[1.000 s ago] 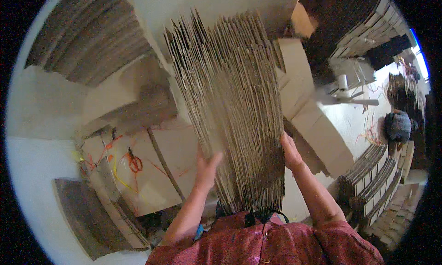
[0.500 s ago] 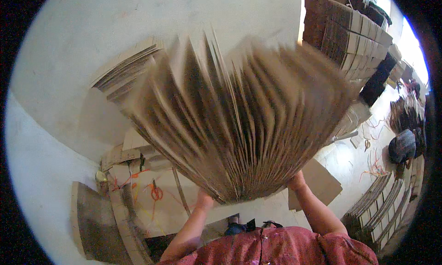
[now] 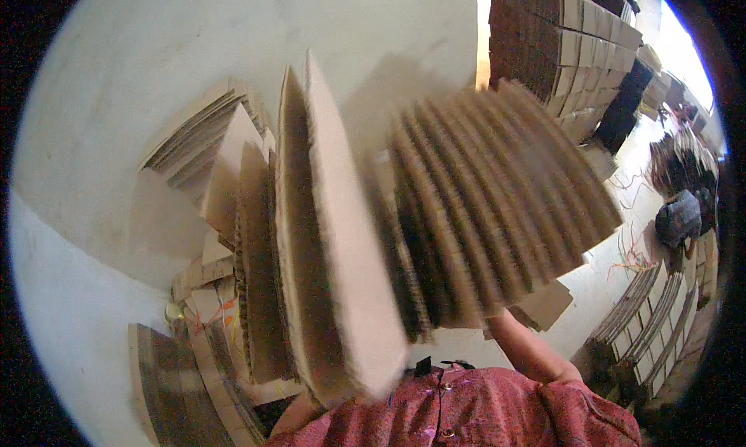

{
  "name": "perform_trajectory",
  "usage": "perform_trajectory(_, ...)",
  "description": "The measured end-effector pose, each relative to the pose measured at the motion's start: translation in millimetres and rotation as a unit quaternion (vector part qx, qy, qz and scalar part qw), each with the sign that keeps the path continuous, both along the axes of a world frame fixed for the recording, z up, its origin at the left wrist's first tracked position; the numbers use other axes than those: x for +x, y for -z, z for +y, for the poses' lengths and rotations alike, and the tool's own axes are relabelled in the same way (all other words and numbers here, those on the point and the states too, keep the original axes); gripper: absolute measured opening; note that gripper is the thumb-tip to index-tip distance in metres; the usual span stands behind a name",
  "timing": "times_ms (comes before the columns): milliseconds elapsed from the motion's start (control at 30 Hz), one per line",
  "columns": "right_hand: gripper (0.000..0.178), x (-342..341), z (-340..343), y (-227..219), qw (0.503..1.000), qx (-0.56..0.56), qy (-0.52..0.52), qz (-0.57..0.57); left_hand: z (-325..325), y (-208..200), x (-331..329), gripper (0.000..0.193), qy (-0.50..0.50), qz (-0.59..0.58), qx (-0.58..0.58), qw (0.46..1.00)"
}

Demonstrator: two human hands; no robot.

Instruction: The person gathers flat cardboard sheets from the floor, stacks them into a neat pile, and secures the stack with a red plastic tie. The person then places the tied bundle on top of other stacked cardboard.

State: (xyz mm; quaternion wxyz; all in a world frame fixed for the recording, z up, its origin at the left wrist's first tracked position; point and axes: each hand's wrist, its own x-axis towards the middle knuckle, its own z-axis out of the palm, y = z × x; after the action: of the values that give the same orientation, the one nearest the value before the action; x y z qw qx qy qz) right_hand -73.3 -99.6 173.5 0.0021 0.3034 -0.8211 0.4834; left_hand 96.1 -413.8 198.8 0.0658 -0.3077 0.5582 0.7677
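Corrugated cardboard sheets [image 3: 350,284] fanned apart, not yet squared

Furthest left, at 8 o'clock, cardboard panels [image 3: 167,385] stand in a bundle; at 10 o'clock a flat stack [image 3: 190,148] lies near the pale wall [image 3: 225,27]. Orange strips [image 3: 228,321] show at 8 o'clock, just beside the loose sheets.

From 8 o'clock to the centre, a few sheets lean apart with wide gaps between them. The left forearm [image 3: 299,412] comes up at 7 o'clock, but its hand is hidden behind them, so I cannot tell how it grips.

Toward 3 o'clock the remaining sheets form a blurred, more evenly spaced fan. The right hand [image 3: 501,320] meets its lower edge at 4 o'clock; the fingers are hidden, so whether they are clamped on the cardboard I cannot tell.

Separation looks well along; the batch is neither even nor in one block, so I judge the handling midway.

At the far right, a tall cardboard pile [image 3: 536,43] stands between 1 and 2 o'clock, bundled stacks [image 3: 633,326] at 4, and a co-worker [image 3: 678,218] at 3.
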Motion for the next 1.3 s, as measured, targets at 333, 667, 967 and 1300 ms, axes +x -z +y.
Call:
perform_trajectory(333,0.058,2,47,44,0.741,-0.448,0.073,-0.495,44,-20,-76,0.057,0.068,0.171,-0.024,0.983)
perform_trajectory(667,0.05,-43,17,-120,0.824,-0.368,0.013,-0.43,77,-138,-81,0.064,0.061,0.322,0.09,0.94)
perform_trajectory(967,0.08,-46,-80,-41,0.765,-0.125,0.058,-0.63,22,-39,-82,0.064,-0.061,-0.13,0.301,0.943)
perform_trajectory(1300,0.098,-34,-123,123,0.878,0.298,0.18,-0.328,2,184,-63,0.08,-0.073,-0.182,0.168,0.966)
